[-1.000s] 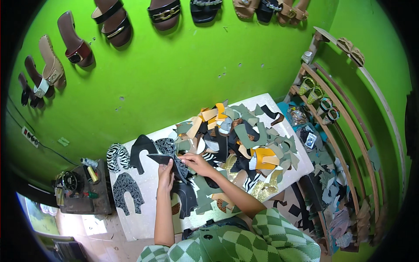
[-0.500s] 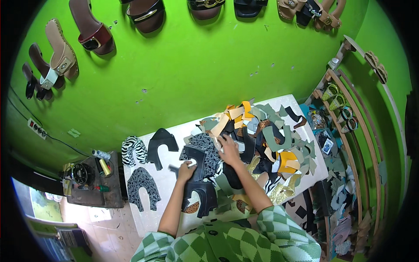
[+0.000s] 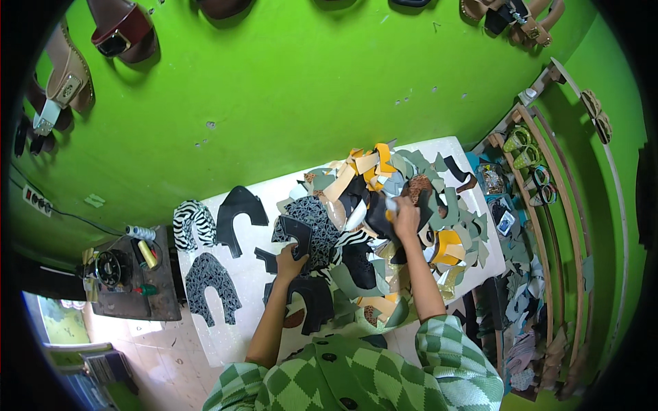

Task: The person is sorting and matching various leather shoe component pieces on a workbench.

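My left hand [image 3: 292,262] is closed on a black curved cut-out piece [image 3: 296,234], which lies over a grey-and-black patterned piece [image 3: 317,219]. Among the heaped scraps, my right hand [image 3: 406,218] reaches in beside a black piece [image 3: 379,218]; its fingers are blurred, so any hold is unclear. Below my left hand lies another black curved piece [image 3: 318,305]. Three U-shaped pieces are laid apart on the left of the white table [image 3: 257,329]: a zebra-striped one [image 3: 188,222], a plain black one [image 3: 236,214] and a grey patterned one [image 3: 209,277].
Loose green, tan and orange scraps [image 3: 449,246] cover the table's right side. A wooden rack [image 3: 548,226] with sandals stands at the right, sandals [image 3: 123,34] hang on the green wall. At the left a dark stand [image 3: 130,298] holds thread spools [image 3: 140,233].
My right hand has moved right, from beside the patterned piece into the scrap heap. My left hand keeps its black piece. The whole view has shifted slightly.
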Motion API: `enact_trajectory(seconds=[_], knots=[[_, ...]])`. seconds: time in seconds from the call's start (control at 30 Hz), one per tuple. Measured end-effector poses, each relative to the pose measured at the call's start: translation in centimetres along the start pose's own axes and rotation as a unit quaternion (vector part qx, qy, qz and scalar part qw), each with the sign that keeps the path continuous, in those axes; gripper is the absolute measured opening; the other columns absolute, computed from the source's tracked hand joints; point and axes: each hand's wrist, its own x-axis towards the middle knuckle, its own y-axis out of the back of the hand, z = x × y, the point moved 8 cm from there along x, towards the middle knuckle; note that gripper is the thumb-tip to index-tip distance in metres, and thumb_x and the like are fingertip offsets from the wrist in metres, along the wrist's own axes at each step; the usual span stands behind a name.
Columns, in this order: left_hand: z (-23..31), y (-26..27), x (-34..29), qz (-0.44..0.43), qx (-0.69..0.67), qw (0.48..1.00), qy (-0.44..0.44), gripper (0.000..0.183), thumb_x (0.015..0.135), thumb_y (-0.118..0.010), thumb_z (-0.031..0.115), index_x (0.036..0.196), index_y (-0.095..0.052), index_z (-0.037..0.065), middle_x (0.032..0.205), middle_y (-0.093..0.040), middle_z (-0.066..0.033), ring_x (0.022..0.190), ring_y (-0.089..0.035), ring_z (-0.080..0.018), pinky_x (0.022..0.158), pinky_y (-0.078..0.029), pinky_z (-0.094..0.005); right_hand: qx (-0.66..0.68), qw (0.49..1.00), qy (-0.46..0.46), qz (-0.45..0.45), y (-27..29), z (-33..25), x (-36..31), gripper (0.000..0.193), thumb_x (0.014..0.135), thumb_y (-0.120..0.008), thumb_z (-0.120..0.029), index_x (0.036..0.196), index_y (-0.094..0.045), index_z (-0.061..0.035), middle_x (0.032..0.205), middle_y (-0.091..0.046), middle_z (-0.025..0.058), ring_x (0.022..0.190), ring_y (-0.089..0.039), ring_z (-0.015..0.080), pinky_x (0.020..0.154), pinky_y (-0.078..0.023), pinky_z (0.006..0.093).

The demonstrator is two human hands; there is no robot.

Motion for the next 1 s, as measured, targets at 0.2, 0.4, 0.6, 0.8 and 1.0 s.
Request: enact_trajectory(seconds=[0.2,0.4,0.6,0.8,1.0], knots=[[-0.2,1.3,-2.3,0.02,-0.08,0.996,-0.032,0.059,0.07,-0.074,0.023,0.119,-0.05,-0.001,0.113,-0.056,-0.0184,0.105,-0.054,-0.0307,0.091,-0.042,-0.0367,-0.015,0.991,-0.067,0.112,4.9,4.6,2.2,0.032,0.071,-0.067,-0.005,0.102,-0.06,-0.0075,0.099,-0.059,0.0135,0.092,-0.057,0.0342,0.077,-0.044,0.0417],[2.0,1.2,-2.6,0.016,-0.039,0.997,-0.061,0.067,0.067,-0.076,0.019,0.123,-0.045,0.001,0.119,-0.05,-0.0184,0.112,-0.048,-0.0319,0.096,-0.038,-0.0376,-0.039,0.978,-0.091,0.185,8.8,8.5,4.0,0.028,0.073,-0.064,-0.003,0.1,-0.061,-0.0083,0.099,-0.059,0.0128,0.091,-0.057,0.0338,0.075,-0.045,0.0437],[10.0,1.7,-2.7,0.148,-0.028,0.973,-0.177,0.071,0.062,-0.076,0.011,0.124,-0.042,0.001,0.121,-0.047,-0.0183,0.116,-0.041,-0.0351,0.101,-0.03,-0.04,0.052,0.986,0.016,0.158,10.6,6.4,4.1,0.058,0.076,-0.054,0.005,0.132,-0.038,-0.0035,0.124,-0.047,0.0217,0.111,-0.048,0.0365,0.096,-0.038,0.0387],[14.6,-1.4,-2.3,0.073,-0.055,0.967,-0.238,0.073,0.061,-0.074,0.007,0.124,-0.039,0.001,0.125,-0.043,-0.0187,0.118,-0.039,-0.0358,0.102,-0.029,-0.041,0.111,0.977,-0.011,0.179,13.5,6.2,1.6,0.068,0.072,-0.066,-0.005,0.133,-0.035,-0.004,0.121,-0.046,0.0201,0.113,-0.044,0.0372,0.098,-0.034,0.0411],[14.5,-2.9,-2.9,0.051,-0.044,0.968,-0.242,0.072,0.061,-0.074,0.005,0.124,-0.039,0.001,0.123,-0.044,-0.0199,0.116,-0.04,-0.0374,0.1,-0.032,-0.0419,-0.108,0.98,0.166,-0.032,11.1,1.2,-3.3,0.061,0.06,-0.077,-0.022,0.115,-0.053,-0.0114,0.112,-0.052,0.0106,0.112,-0.046,0.0278,0.097,-0.027,0.0452]])
